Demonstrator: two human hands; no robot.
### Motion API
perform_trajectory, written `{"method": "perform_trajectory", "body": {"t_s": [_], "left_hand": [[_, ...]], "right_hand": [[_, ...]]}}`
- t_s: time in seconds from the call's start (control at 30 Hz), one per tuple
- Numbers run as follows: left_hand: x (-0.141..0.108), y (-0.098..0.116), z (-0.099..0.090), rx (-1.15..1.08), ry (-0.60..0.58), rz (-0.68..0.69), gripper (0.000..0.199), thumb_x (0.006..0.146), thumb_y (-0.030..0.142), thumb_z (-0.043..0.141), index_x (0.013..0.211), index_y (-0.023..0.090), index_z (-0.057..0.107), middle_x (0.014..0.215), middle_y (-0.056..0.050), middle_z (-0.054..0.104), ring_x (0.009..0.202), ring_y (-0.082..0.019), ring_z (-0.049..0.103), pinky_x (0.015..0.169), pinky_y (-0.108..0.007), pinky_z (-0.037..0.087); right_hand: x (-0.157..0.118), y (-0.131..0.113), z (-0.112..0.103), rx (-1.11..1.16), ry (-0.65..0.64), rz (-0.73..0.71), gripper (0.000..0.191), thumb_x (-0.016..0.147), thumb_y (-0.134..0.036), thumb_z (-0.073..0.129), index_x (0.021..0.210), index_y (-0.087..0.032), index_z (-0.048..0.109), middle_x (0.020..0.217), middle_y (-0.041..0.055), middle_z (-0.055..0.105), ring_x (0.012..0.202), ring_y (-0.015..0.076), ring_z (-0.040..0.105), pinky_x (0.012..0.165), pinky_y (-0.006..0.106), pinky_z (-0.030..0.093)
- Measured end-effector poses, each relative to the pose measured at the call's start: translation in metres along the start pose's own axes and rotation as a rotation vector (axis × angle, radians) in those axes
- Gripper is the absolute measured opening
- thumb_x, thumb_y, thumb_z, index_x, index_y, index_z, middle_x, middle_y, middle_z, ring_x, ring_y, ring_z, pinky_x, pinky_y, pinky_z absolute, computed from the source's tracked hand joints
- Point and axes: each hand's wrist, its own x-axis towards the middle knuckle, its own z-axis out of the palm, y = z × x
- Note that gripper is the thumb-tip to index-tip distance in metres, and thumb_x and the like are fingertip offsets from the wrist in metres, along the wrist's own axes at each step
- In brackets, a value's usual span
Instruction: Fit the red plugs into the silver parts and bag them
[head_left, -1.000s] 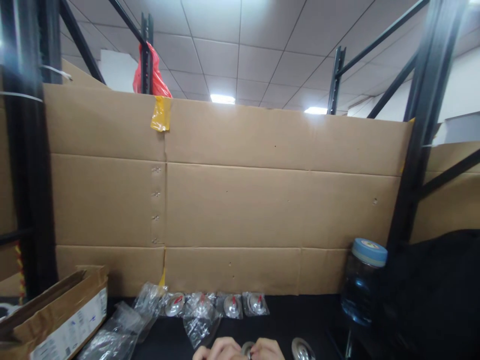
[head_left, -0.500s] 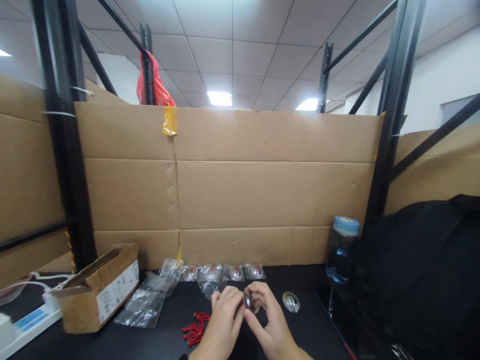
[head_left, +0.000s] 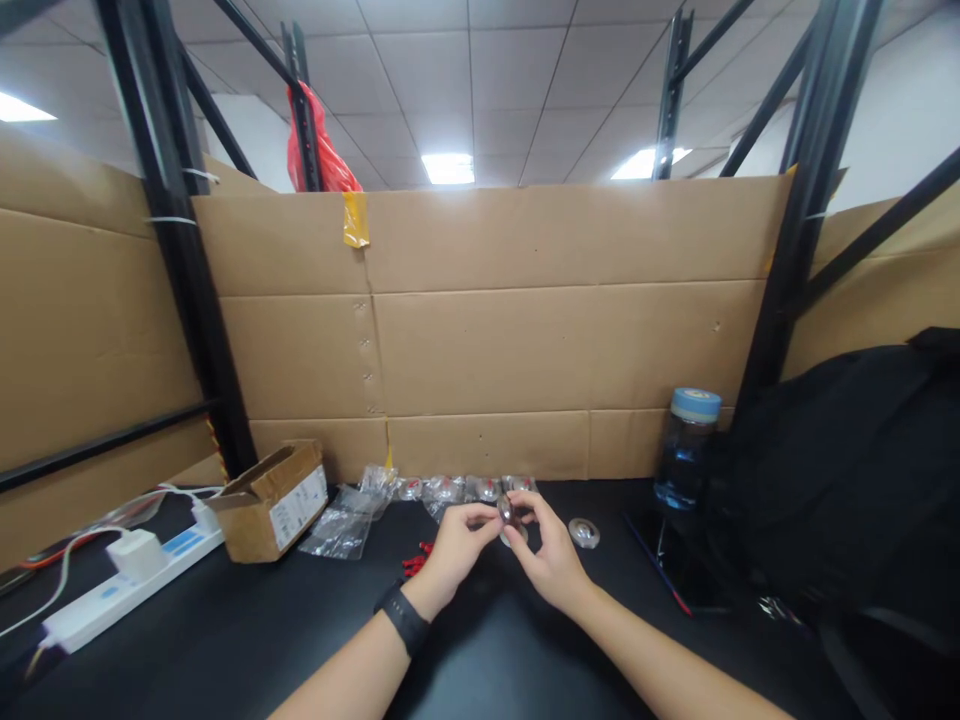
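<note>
Left hand (head_left: 452,548) and right hand (head_left: 555,555) still pinch a metal disc (head_left: 506,510), handling ongoing; red pieces (head_left: 415,565) leftward now partly covered

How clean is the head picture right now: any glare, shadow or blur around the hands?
Head view throughout: the middle ceiling light burns out white; soft shadow darkens the black table below the left hand and right hand; the metal piece they pinch lacks fine detail; the left black post leans, probably wide-angle distortion.
</note>
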Motion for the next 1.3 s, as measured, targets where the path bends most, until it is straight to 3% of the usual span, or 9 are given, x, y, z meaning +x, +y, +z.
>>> {"method": "perform_trajectory", "body": {"t_s": [0.2, 0.4, 0.5, 0.63, 0.8, 0.97, 1.1, 1.3], "left_hand": [[0.0, -0.006, -0.004, -0.137, 0.057, -0.074, 0.025, 0.07, 0.032, 0.084, 0.083, 0.013, 0.076, 0.089, -0.009, 0.078, 0.087, -0.023, 0.072, 0.089, -0.036, 0.053], [0.001, -0.005, -0.004, -0.196, 0.0, -0.091, 0.034, 0.074, 0.031, 0.083, 0.1, 0.011, 0.074, 0.099, -0.011, 0.077, 0.095, -0.024, 0.072, 0.091, -0.036, 0.053], [0.001, -0.007, -0.003, -0.208, -0.029, -0.103, 0.033, 0.075, 0.033, 0.082, 0.099, 0.011, 0.075, 0.098, -0.012, 0.077, 0.094, -0.024, 0.072, 0.092, -0.036, 0.052], [0.002, -0.012, -0.001, -0.232, 0.03, -0.108, 0.032, 0.073, 0.037, 0.084, 0.094, 0.014, 0.076, 0.097, -0.011, 0.077, 0.091, -0.024, 0.071, 0.087, -0.034, 0.053], [0.005, -0.013, -0.003, -0.072, 0.039, -0.028, 0.027, 0.079, 0.039, 0.077, 0.095, 0.017, 0.078, 0.099, -0.009, 0.076, 0.095, -0.024, 0.068, 0.091, -0.036, 0.05], [0.005, -0.004, -0.008, 0.261, 0.097, 0.173, 0.015, 0.083, 0.035, 0.074, 0.089, 0.021, 0.078, 0.103, -0.007, 0.066, 0.103, -0.023, 0.062, 0.1, -0.038, 0.044], [0.0, 0.008, -0.008, 0.482, 0.109, 0.25, 0.01, 0.088, 0.032, 0.07, 0.089, 0.025, 0.077, 0.103, -0.005, 0.061, 0.105, -0.022, 0.058, 0.103, -0.039, 0.041], [-0.003, 0.012, -0.006, 0.534, 0.108, 0.277, 0.009, 0.09, 0.03, 0.067, 0.09, 0.024, 0.075, 0.103, -0.005, 0.061, 0.106, -0.023, 0.058, 0.099, -0.038, 0.042]], "right_hand": [[0.001, -0.006, -0.003, 0.018, -0.05, 0.009, 0.042, 0.082, -0.017, 0.063, 0.123, -0.022, 0.055, 0.119, 0.0087, 0.066, 0.106, 0.0227, 0.065, 0.087, 0.035, 0.057], [0.002, -0.004, -0.003, 0.044, -0.043, 0.015, 0.042, 0.08, -0.015, 0.062, 0.121, -0.021, 0.055, 0.117, 0.008, 0.067, 0.102, 0.0214, 0.067, 0.086, 0.034, 0.057], [0.002, -0.003, -0.001, 0.075, -0.023, 0.027, 0.041, 0.078, -0.014, 0.064, 0.118, -0.022, 0.056, 0.114, 0.0074, 0.067, 0.102, 0.0217, 0.067, 0.085, 0.034, 0.057], [0.001, -0.001, 0.0, 0.147, -0.029, 0.058, 0.045, 0.077, -0.012, 0.066, 0.119, -0.024, 0.055, 0.116, 0.0073, 0.065, 0.103, 0.0221, 0.067, 0.085, 0.034, 0.057], [-0.001, 0.0, 0.0, 0.243, -0.052, 0.13, 0.041, 0.08, -0.017, 0.069, 0.117, -0.025, 0.054, 0.115, 0.0073, 0.066, 0.108, 0.0238, 0.067, 0.085, 0.034, 0.056], [-0.001, -0.003, 0.002, 0.404, -0.041, 0.227, 0.034, 0.084, -0.025, 0.071, 0.113, -0.026, 0.054, 0.115, 0.0059, 0.062, 0.103, 0.0218, 0.07, 0.084, 0.033, 0.056], [-0.001, -0.002, 0.002, 0.495, -0.039, 0.289, 0.036, 0.083, -0.029, 0.074, 0.111, -0.026, 0.053, 0.114, 0.005, 0.062, 0.103, 0.0217, 0.07, 0.087, 0.034, 0.057], [-0.001, 0.002, 0.002, 0.573, -0.074, 0.327, 0.034, 0.081, -0.029, 0.077, 0.107, -0.025, 0.055, 0.114, 0.0051, 0.063, 0.106, 0.0229, 0.07, 0.091, 0.036, 0.057]]}}
